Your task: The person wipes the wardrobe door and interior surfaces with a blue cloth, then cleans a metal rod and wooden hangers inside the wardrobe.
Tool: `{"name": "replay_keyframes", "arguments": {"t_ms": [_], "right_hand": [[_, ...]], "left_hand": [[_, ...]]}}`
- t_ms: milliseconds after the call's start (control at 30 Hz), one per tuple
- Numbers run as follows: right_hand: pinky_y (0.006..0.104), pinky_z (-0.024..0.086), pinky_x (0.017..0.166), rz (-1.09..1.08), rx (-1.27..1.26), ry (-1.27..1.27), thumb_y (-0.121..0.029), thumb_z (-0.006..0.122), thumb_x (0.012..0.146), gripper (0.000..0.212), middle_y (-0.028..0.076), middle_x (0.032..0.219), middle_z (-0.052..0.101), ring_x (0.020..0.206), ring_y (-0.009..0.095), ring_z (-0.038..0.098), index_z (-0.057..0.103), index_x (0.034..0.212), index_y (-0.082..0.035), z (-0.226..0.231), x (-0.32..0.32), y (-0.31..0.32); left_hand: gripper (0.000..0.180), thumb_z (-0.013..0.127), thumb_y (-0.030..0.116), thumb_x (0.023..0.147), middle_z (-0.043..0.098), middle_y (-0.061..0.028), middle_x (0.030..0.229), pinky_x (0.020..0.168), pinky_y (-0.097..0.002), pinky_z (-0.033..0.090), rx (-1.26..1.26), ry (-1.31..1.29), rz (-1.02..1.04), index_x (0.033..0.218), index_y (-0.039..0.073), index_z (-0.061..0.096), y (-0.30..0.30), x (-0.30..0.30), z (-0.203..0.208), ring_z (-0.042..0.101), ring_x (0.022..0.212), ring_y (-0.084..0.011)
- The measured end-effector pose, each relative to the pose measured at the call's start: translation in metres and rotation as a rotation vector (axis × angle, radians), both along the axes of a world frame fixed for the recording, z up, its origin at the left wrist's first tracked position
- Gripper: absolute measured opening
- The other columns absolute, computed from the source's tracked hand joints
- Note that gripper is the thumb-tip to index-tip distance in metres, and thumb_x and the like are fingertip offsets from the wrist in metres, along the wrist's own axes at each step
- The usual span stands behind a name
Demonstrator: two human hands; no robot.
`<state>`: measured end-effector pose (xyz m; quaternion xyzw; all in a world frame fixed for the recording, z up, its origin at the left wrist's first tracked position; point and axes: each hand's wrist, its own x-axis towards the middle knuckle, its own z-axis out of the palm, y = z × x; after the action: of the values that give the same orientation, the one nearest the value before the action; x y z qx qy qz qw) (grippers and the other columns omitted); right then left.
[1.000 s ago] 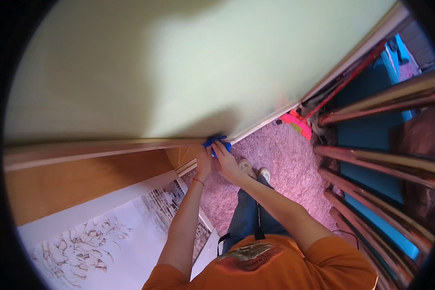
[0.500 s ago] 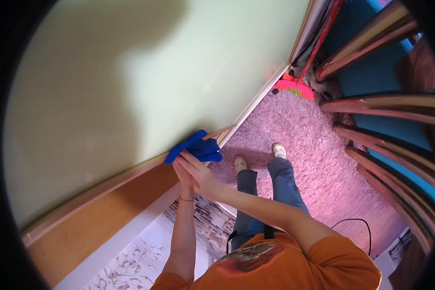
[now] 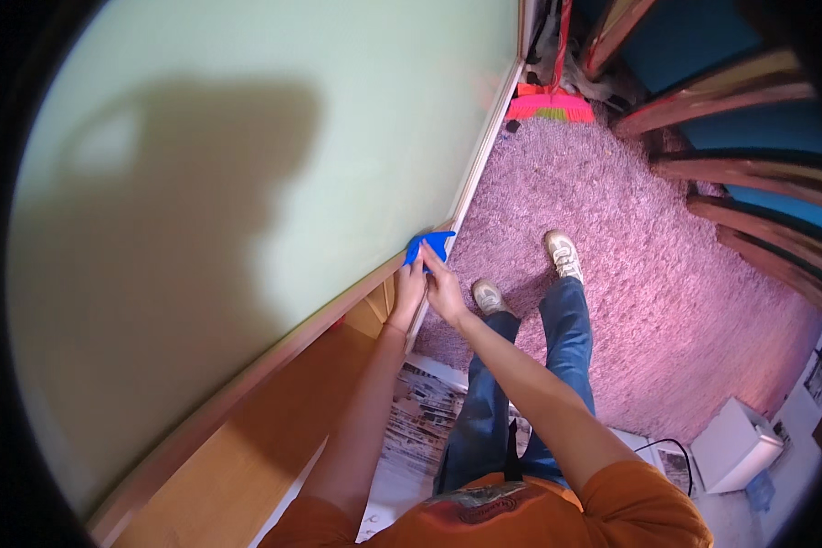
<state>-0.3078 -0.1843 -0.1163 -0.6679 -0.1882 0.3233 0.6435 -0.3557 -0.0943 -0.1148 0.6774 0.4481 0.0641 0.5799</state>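
A bright blue cloth (image 3: 436,243) is bunched over the wooden edge (image 3: 338,306) of a large pale green panel (image 3: 374,119), near the panel's right-hand corner. My left hand (image 3: 408,290) is closed on the cloth from the left, its fingertips partly covered by the blue fabric. Beside it, my right hand (image 3: 444,290) grips the same cloth from the right. The two hands nearly touch at the fingertips, and both arms reach forward, almost straight.
Beneath the panel's edge lies an orange-brown wooden shelf (image 3: 274,447). Pink shaggy carpet (image 3: 630,301) covers the floor around my feet. A pink broom (image 3: 550,107) stands at the far end. Curved wooden slats (image 3: 749,169) line the right side, and a white box (image 3: 735,447) sits lower right.
Both hands have moved right along the panel's edge with the cloth, toward the corner. My arms have straightened, and the cloth shows more crumpled. The view has shifted as well.
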Motion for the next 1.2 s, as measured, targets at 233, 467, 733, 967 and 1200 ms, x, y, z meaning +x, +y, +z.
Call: {"name": "replay_keyframes", "arguments": {"t_ms": [233, 467, 733, 967, 1200], "right_hand": [[0.0375, 0.038, 0.109, 0.02, -0.141, 0.106, 0.015, 0.044, 0.077, 0.067, 0.023, 0.146, 0.039, 0.134, 0.036, 0.04, 0.044, 0.14, -0.007, -0.069, -0.003, 0.01], [0.0397, 0.032, 0.111, -0.022, 0.103, 0.121, -0.001, 0.059, 0.084, 0.06, 0.02, 0.152, 0.03, 0.139, 0.035, 0.033, 0.041, 0.141, -0.003, 0.055, 0.0, -0.001], [0.0406, 0.028, 0.114, 0.029, 0.189, 0.129, 0.007, 0.051, 0.087, 0.065, 0.02, 0.156, 0.02, 0.142, 0.037, 0.025, 0.031, 0.148, -0.007, 0.041, -0.002, -0.004], [0.038, 0.036, 0.109, 0.097, -0.128, 0.058, 0.007, 0.054, 0.077, 0.064, 0.027, 0.147, 0.034, 0.135, 0.039, 0.037, 0.04, 0.139, 0.003, -0.109, 0.01, 0.016], [0.0443, 0.045, 0.093, 0.087, -0.112, -0.113, 0.011, 0.052, 0.071, 0.046, 0.027, 0.115, 0.055, 0.111, 0.044, 0.052, 0.051, 0.117, 0.005, -0.024, 0.034, 0.009]], "left_hand": [[0.035, 0.05, 0.027, 0.101, 0.064, -0.01, 0.111, 0.083, -0.03, 0.049, -0.216, 0.132, 0.305, 0.116, -0.003, 0.06, -0.007, 0.029, -0.023, 0.059, 0.097, -0.0158], [0.039, 0.052, 0.036, 0.1, 0.062, -0.0108, 0.103, 0.075, -0.0295, 0.05, -0.092, -0.087, 0.361, 0.111, -0.001, 0.051, -0.033, 0.003, 0.074, 0.06, 0.091, -0.0153], [0.025, 0.048, 0.007, 0.098, 0.057, -0.0109, 0.117, 0.089, -0.0291, 0.045, -0.015, -0.109, 0.319, 0.121, -0.003, 0.05, -0.048, 0.018, 0.092, 0.055, 0.104, -0.0167], [0.024, 0.048, -0.002, 0.089, 0.059, -0.0083, 0.109, 0.087, -0.0302, 0.046, -0.344, 0.009, 0.332, 0.112, -0.005, 0.056, -0.008, 0.009, -0.054, 0.056, 0.099, -0.0177], [0.025, 0.046, -0.006, 0.087, 0.059, -0.0083, 0.105, 0.086, -0.0308, 0.047, -0.335, -0.15, 0.465, 0.11, -0.003, 0.056, -0.023, 0.023, 0.007, 0.057, 0.096, -0.0175]]}}
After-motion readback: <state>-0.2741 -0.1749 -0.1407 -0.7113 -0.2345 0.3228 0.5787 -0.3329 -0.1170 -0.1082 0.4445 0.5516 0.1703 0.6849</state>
